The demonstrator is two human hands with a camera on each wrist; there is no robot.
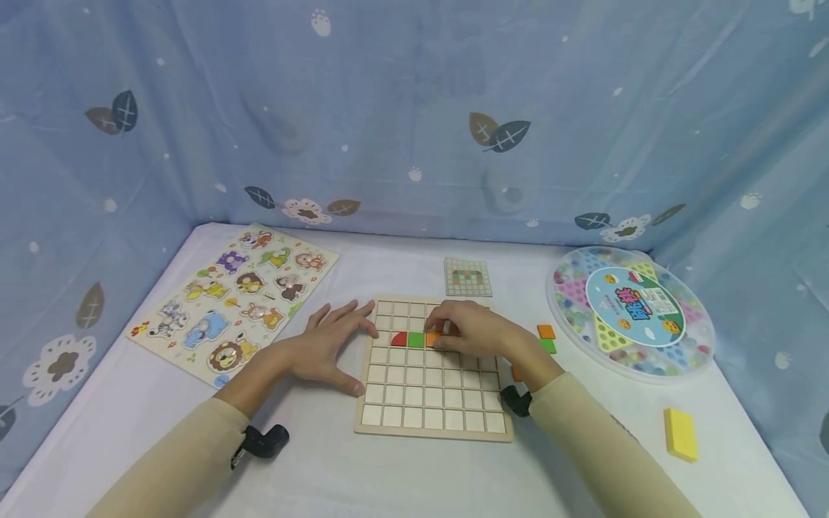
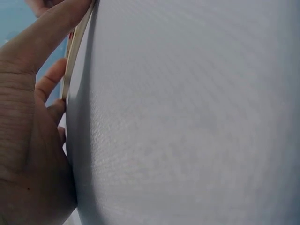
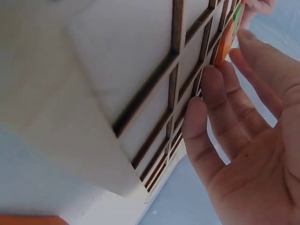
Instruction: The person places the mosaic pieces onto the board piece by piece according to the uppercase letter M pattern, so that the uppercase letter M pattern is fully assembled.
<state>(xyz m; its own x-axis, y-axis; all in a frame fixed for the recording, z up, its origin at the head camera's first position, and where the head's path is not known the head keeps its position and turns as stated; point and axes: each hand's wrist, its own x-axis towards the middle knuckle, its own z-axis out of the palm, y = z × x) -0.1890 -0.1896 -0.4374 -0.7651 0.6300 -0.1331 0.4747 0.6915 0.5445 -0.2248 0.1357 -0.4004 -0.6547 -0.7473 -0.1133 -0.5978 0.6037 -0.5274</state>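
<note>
A wooden grid board [image 1: 403, 396] lies flat on the white table. One row holds a red rounded-corner tile [image 1: 399, 339], a green square tile [image 1: 416, 339] and an orange square tile [image 1: 432, 338] side by side. My right hand [image 1: 476, 332] pinches this orange tile between thumb and fingertips at its cell; the right wrist view shows the orange tile [image 3: 226, 43] right at the grid. Spread along the board's left edge, my left hand [image 1: 327, 350] has its thumb and fingertips at the frame. In the left wrist view the board's edge [image 2: 71, 65] runs beside these fingers.
Behind the board lies a small pattern card [image 1: 468, 286]. Loose orange [image 1: 546, 332] and green tiles [image 1: 547, 346] lie right of it, partly behind my right arm. A round clear case [image 1: 563, 331] and a yellow block [image 1: 681, 434] are farther right. An animal puzzle board [image 1: 194, 288] lies left.
</note>
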